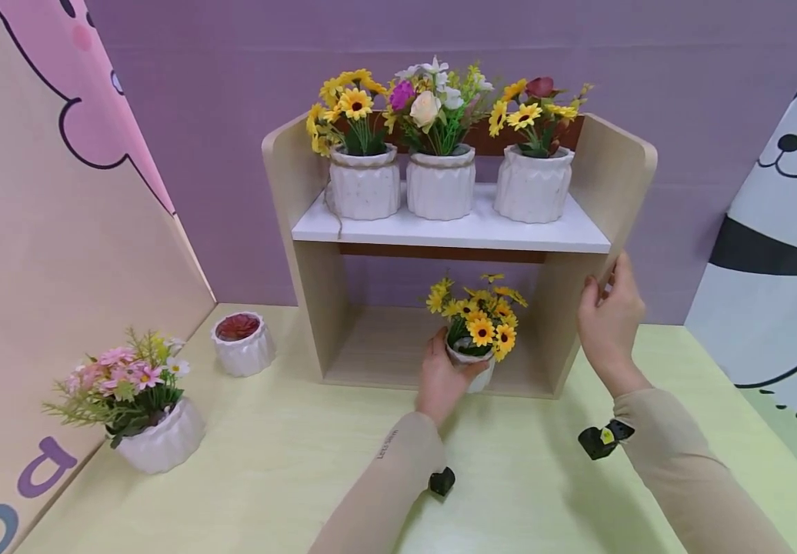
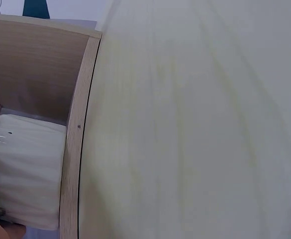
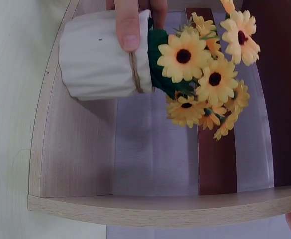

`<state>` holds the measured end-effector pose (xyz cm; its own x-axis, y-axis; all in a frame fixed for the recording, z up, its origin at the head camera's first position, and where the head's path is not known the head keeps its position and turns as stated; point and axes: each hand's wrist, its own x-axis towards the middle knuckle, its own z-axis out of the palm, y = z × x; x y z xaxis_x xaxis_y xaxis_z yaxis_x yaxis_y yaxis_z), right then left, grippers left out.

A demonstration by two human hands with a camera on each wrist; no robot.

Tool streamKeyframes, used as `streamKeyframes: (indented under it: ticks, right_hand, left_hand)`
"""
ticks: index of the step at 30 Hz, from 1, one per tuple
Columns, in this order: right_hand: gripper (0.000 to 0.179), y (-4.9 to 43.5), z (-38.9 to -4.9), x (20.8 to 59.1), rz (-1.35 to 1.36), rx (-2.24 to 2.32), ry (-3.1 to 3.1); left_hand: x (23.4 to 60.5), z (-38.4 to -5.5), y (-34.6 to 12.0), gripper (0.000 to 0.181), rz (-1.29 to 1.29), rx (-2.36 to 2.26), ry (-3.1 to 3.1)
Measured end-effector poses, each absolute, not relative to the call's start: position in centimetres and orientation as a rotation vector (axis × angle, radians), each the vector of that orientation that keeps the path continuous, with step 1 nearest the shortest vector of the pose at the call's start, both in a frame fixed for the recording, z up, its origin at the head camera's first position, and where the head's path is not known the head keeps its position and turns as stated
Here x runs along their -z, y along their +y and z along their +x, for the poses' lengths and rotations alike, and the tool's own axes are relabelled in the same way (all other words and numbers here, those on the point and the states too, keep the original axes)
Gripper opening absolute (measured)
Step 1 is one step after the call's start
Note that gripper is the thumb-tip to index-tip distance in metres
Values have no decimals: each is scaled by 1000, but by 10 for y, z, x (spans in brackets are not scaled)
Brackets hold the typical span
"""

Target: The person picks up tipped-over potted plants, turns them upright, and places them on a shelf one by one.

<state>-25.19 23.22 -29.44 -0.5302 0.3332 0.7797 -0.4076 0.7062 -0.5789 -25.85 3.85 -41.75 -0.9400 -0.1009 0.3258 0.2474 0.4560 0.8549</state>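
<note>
My left hand (image 1: 445,378) grips the rim of a white pot (image 1: 481,375) filled with yellow daisy-like flowers (image 1: 479,325). This pot stands at the front of the lower compartment of a wooden shelf (image 1: 433,245). In the right wrist view, the left thumb lies over the twine round the white pot (image 3: 103,57), and yellow flowers (image 3: 205,74) spread beyond it. The left wrist view shows the pot (image 2: 28,172) close to the shelf's front edge. My right hand (image 1: 609,317) holds the outer edge of the shelf's right side panel (image 1: 581,269).
Three flower pots (image 1: 440,185) stand on the upper white board (image 1: 450,233). At the left of the table (image 1: 281,469) are a small pot with a red succulent (image 1: 242,350) and a tilted pot of pink flowers (image 1: 163,438). Cartoon panels flank both sides.
</note>
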Motion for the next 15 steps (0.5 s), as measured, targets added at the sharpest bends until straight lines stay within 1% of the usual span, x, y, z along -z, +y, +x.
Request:
streamKeyframes:
  ticks: [5, 15]
  right_hand:
    - [35, 230, -251, 296, 65, -960, -1910]
    - [35, 229, -251, 293, 74, -944, -1899]
  left_hand:
    - [419, -261, 43, 89, -127, 1447, -2386]
    - [413, -268, 54, 86, -170, 1406, -2412]
